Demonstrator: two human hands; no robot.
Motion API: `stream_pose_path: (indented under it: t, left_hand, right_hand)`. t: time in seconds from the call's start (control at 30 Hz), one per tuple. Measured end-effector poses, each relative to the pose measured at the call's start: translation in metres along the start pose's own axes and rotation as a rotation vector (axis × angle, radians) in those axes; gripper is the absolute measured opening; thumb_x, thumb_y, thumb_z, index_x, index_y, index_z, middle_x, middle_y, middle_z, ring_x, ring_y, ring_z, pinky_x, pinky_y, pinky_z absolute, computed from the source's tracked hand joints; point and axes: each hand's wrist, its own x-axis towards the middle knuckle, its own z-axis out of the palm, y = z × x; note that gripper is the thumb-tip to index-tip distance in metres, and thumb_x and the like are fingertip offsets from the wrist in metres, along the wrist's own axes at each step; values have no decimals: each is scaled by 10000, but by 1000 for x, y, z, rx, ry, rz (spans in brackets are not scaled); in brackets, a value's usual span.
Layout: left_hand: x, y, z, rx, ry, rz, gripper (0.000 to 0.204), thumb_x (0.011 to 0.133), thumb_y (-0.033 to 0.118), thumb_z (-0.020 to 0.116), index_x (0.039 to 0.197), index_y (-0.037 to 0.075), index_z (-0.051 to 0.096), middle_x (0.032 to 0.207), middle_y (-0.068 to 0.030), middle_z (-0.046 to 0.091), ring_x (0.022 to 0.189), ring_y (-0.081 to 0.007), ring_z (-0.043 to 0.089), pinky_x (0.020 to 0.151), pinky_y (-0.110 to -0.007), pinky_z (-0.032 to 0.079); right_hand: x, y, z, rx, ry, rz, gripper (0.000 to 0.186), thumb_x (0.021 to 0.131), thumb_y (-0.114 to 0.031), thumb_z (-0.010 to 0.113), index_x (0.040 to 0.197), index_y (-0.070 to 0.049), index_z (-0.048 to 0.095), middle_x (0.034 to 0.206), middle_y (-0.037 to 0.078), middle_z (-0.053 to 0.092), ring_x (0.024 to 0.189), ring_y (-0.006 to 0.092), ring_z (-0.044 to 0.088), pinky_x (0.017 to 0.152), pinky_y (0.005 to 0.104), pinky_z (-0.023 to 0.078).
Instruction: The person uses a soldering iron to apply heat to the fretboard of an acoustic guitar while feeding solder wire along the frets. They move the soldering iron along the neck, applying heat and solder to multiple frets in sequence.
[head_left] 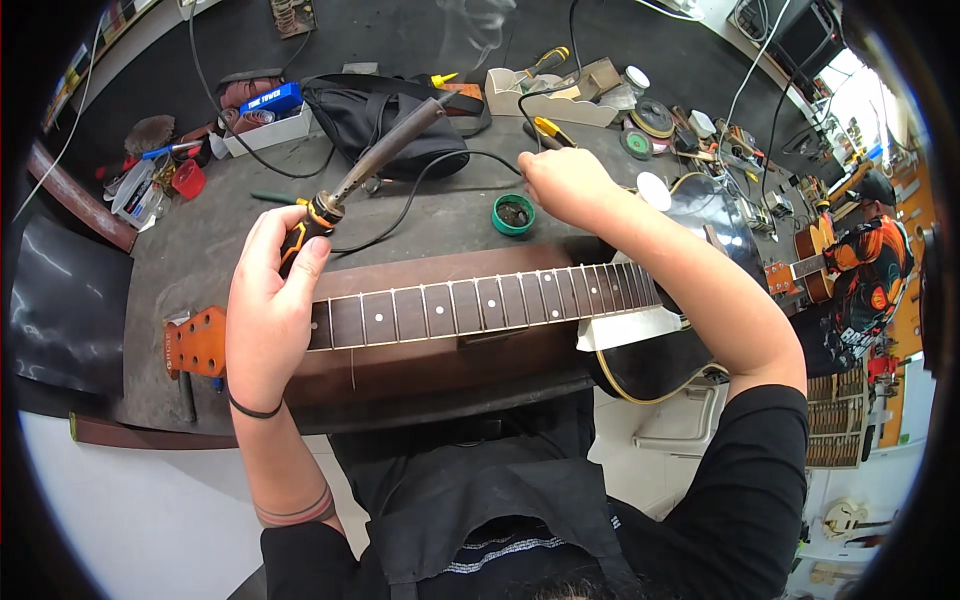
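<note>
My left hand (272, 290) is wrapped round the yellow-and-black handle of a soldering iron (385, 150), its thick metal shaft pointing up and away to the right. The iron's black cord (408, 210) loops across to my right hand (568, 185), whose fingers are closed round it beside a small green tub (513, 214) with dark contents. Below both hands lies a guitar neck (465, 308) with a dark fretted fingerboard. Its orange-brown headstock (195, 343) is to the left, and its black body (650, 365) is partly hidden by my right arm.
Under the neck is a brown block (420, 375). Behind stand a black bag (400, 125), a white box (270, 132) and a tray of small tools (545, 105). Yellow-handled pliers (550, 130) lie near my right hand. A person (870, 260) with another guitar is at far right.
</note>
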Motion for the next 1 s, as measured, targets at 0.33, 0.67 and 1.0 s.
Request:
stream_pose_path:
  t: [0.33, 0.67, 1.0]
  left_hand:
    - [0, 5, -3, 15, -15, -20, 238, 1125, 121, 734, 1292, -44, 690, 1150, -100, 682, 1019, -198, 645, 966, -329, 531]
    - [0, 3, -3, 15, -13, -11, 238, 1130, 116, 733, 1308, -38, 694, 1149, -94, 690, 1007, -187, 647, 956, -329, 537]
    - [1, -8, -2, -16, -30, 9, 221, 1147, 105, 712, 1326, -25, 696, 1059, -21, 657, 989, -127, 587, 913, -294, 503]
  right_hand:
    - [-4, -11, -11, -30, -17, 33, 118, 1017, -119, 697, 1093, -32, 719, 967, 195, 840, 937, 413, 839, 833, 536, 665]
    - [-62, -30, -69, 159, 273, 206, 173, 1072, -231, 725, 1095, -64, 688, 932, 153, 814, 901, 401, 814, 804, 546, 625]
    - [-162, -38, -104, 881, 494, 478, 174, 1088, -166, 804, 1129, -11, 735, 973, 27, 741, 926, 123, 681, 846, 323, 556]
